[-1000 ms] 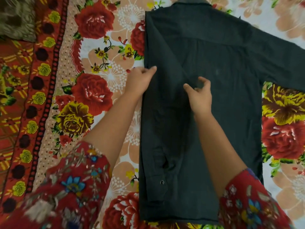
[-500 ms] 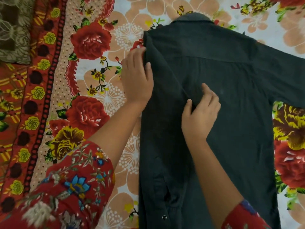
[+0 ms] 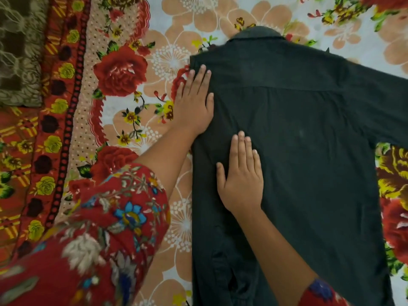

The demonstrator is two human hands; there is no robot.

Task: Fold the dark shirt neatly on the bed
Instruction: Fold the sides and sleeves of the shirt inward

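Far left: a brown patterned cushion (image 3: 19,51) lies on the red border of the floral bedsheet (image 3: 136,69). Border strip bare along the left side.

Left hand (image 3: 195,104): flat, palm down, fingers together and extended. It straddles the left fold edge of the dark shirt (image 3: 309,162) near the shoulder, part on cloth, part on sheet. Nothing gripped. Red floral sleeve (image 3: 106,228) covers the near left corner.

Shirt: lies back side up in the centre-right of the bed, collar (image 3: 256,34) at the far end, hem running out of view at the near edge. Dark grey-green, plain cloth, yoke seam across the shoulders, faint creases mid-back. Left side folded inward, giving a straight left edge; the folded sleeve lies down the left panel toward the near end.

Right hand (image 3: 241,177): flat, fingers straight and closed together, pressed on the folded left panel, nearer than the left hand. Nothing gripped.

Right: the shirt's other sleeve (image 3: 379,102) spreads out, unfolded, past the right edge of view. Open sheet beyond the collar and to the right below that sleeve.
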